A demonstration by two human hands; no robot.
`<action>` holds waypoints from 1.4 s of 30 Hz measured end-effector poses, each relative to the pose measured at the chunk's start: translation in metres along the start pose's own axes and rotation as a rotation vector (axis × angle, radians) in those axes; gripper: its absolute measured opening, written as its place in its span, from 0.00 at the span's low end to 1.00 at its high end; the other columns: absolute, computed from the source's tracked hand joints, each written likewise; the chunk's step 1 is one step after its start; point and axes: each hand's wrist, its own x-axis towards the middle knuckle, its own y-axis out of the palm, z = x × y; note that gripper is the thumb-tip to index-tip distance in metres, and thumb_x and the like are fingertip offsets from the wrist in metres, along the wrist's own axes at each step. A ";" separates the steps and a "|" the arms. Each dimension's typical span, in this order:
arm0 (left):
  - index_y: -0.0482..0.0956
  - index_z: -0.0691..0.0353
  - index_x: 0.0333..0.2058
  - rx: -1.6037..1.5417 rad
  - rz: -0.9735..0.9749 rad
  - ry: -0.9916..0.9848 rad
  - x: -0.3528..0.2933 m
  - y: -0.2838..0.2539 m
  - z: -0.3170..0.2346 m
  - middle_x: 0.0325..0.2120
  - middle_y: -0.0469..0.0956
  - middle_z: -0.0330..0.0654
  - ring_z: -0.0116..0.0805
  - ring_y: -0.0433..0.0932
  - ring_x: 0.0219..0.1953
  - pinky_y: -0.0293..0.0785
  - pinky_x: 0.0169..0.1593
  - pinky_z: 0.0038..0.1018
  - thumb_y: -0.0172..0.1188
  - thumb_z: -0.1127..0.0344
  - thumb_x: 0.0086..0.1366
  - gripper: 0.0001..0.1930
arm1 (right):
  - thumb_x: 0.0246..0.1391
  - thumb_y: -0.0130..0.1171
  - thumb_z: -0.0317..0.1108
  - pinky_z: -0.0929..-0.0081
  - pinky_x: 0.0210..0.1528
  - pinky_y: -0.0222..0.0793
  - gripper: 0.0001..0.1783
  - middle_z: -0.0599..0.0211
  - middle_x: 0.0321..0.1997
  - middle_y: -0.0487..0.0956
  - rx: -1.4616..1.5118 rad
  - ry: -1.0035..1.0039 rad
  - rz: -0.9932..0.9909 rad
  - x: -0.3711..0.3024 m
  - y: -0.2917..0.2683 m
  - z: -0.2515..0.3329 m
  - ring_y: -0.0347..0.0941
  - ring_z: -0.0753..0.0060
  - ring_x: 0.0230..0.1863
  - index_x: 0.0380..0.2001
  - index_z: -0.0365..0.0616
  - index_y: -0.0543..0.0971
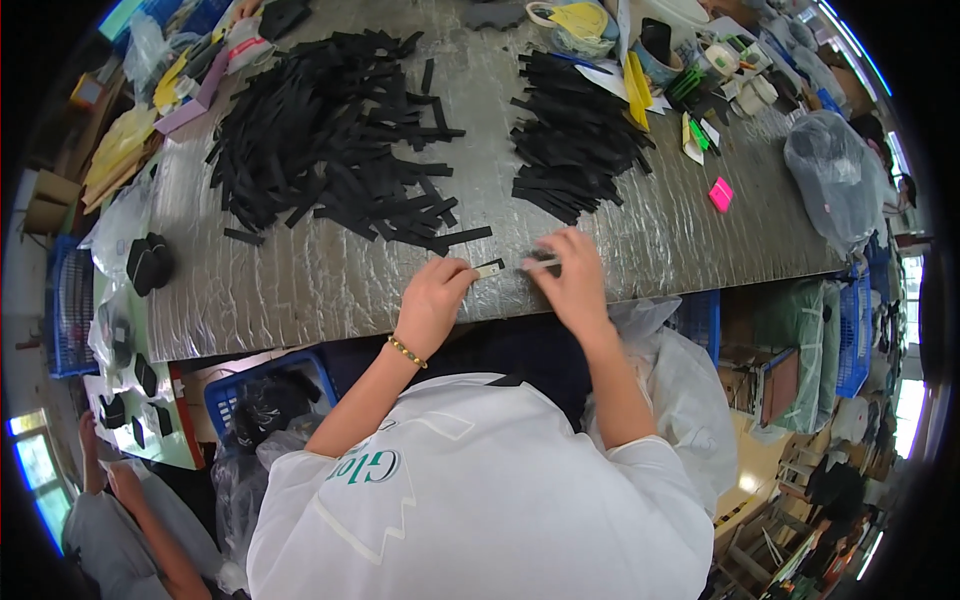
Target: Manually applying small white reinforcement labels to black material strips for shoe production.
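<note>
A small flat cream-coloured piece (487, 271) with a black end is sitting just above the near edge of the table, its left end inside the grip of the left hand (432, 292), whose thumb and fingertips are pinching it. It is looking light, thin and fairly stiff, so a fingertip pinch at one end is probably suiting it best; its weight and slipperiness are not showing. The right hand (577, 283) is curling thumb and fingers close by, around a blurred dark-and-pale bit; whether they are closing firmly on it, one cannot tell. Beyond, a large heap of flat black strips (310, 140) and a smaller heap of similar black strips (580, 145) are lying on the crinkled silver-grey table (300, 285), probably soft, bending easily and tangling, while a bright pink block (720, 194) is resting farther right
</note>
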 end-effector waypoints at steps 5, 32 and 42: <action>0.82 0.62 0.39 0.013 -0.034 -0.022 -0.005 0.002 0.000 0.38 0.78 0.42 0.44 0.77 0.40 0.76 0.44 0.36 0.60 0.77 0.55 0.11 | 0.47 0.71 0.34 0.61 0.44 0.68 0.14 0.59 0.36 0.75 0.054 0.054 -0.033 -0.016 0.037 0.025 0.73 0.53 0.40 0.35 0.39 0.79; 0.83 0.61 0.40 0.063 -0.065 -0.030 -0.001 0.007 -0.006 0.34 0.76 0.40 0.41 0.76 0.37 0.76 0.41 0.34 0.60 0.79 0.51 0.16 | 0.65 0.53 0.27 0.66 0.50 0.70 0.09 0.55 0.46 0.73 0.363 -0.050 0.223 0.007 0.009 0.016 0.74 0.51 0.45 0.46 0.39 0.76; 0.85 0.58 0.41 0.053 -0.019 0.057 -0.001 0.007 0.005 0.33 0.75 0.39 0.39 0.76 0.36 0.76 0.40 0.33 0.59 0.77 0.51 0.17 | 0.59 0.61 0.28 0.65 0.45 0.71 0.13 0.56 0.45 0.73 0.231 -0.032 0.422 0.015 0.017 0.010 0.74 0.51 0.43 0.46 0.39 0.75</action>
